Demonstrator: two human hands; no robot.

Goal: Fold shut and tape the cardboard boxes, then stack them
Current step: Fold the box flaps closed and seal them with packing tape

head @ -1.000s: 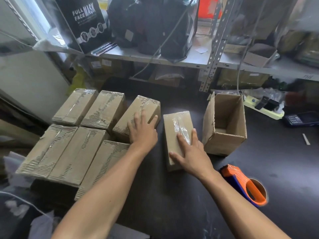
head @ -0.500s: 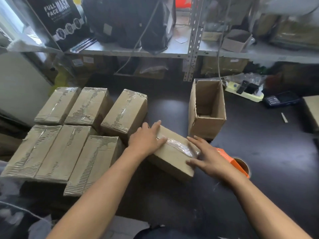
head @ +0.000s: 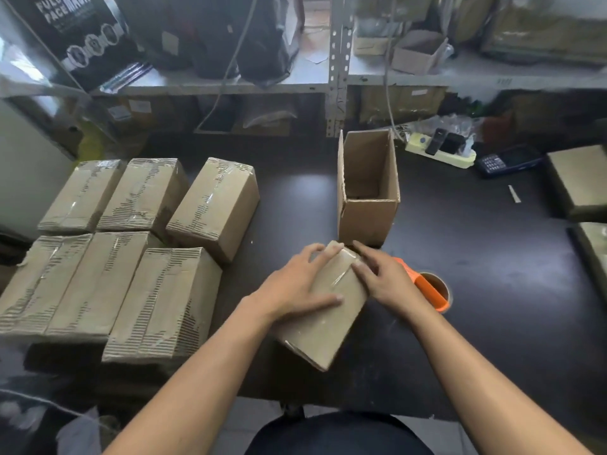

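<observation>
Bare tabletop (head: 476, 257) right of open box (head: 368, 221); taped boxes (head: 138, 257) crowding left, seemingly gapless.

My dark desk (head: 460, 257) carries six taped boxes (head: 210, 208), an open box (head: 368, 205), an orange tape dispenser (head: 430, 290) and a calculator (head: 505, 162).

Packing stockroom: metal shelving (head: 338, 60), taped cartons (head: 131, 244).

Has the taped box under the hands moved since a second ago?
Yes. The taped box has turned and come toward the person: it lay level with the open box, and now sits in front of it, angled.
</observation>
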